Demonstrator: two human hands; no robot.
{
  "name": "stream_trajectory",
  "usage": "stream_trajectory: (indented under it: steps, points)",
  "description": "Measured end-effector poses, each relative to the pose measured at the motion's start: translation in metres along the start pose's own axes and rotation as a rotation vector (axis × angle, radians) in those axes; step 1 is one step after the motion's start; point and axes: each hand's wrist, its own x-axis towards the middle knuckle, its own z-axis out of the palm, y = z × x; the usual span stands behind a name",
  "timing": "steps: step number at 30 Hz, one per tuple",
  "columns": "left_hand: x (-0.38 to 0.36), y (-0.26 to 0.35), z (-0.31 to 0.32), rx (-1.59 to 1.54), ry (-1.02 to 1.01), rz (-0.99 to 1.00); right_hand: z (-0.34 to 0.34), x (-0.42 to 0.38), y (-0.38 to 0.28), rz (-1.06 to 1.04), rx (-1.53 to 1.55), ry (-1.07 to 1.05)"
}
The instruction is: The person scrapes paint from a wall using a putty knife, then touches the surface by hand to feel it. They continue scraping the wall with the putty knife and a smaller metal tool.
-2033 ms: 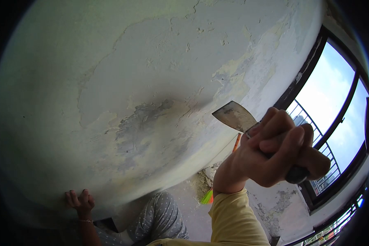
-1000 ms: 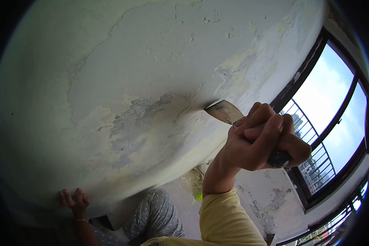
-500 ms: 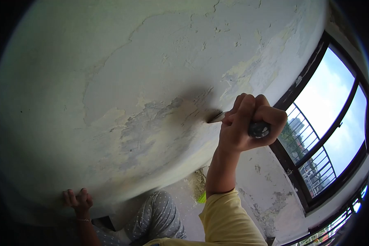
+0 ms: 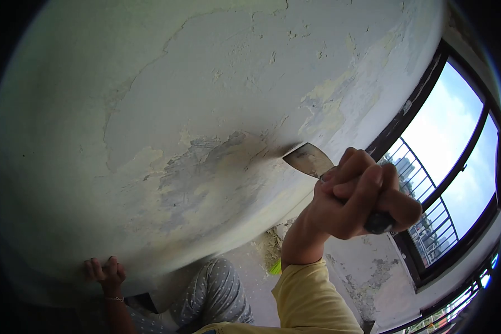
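My right hand is wrapped around the dark handle of a putty knife. Its broad metal blade faces me, and the tip edge is at or very close to the wall; whether it touches is hard to tell. Around that spot the paint is peeled, with rough grey and yellowish patches. At the lower left, my left hand rests against the wall's lower part with its fingers apart and slightly bent, holding nothing.
A dark-framed window with outside railings is at the right. Below it a side wall has flaking grey spots. My bent knee in dotted trousers is close under the wall. A bright green thing lies near debris.
My right hand has moved right and slightly down, and the putty knife has turned so that its blade face shows. My left hand has stayed in place.
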Motion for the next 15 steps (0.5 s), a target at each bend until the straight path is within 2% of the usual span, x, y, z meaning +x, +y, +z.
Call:
stream_trajectory:
  steps: [2, 5, 6, 8, 13, 15]
  points:
    - [-0.001, 0.002, 0.0, 0.002, -0.004, -0.003, -0.01, 0.012, -0.011, -0.2, 0.151, 0.056]
    - [-0.001, 0.002, -0.001, -0.001, -0.009, -0.003, -0.011, 0.008, -0.009, -0.19, 0.185, 0.074]
    - [0.001, 0.002, -0.001, 0.008, -0.01, 0.006, 0.0, -0.003, 0.003, -0.048, 0.012, -0.033]
    - [0.004, -0.001, -0.002, 0.017, -0.005, 0.016, 0.001, -0.016, 0.025, -0.013, -0.036, -0.013]
    - [0.002, 0.001, -0.001, 0.008, -0.005, 0.014, -0.01, -0.001, 0.002, -0.044, -0.009, -0.096]
    - [0.0, 0.0, 0.0, -0.004, 0.003, 0.011, -0.025, 0.015, -0.019, -0.152, 0.103, -0.028]
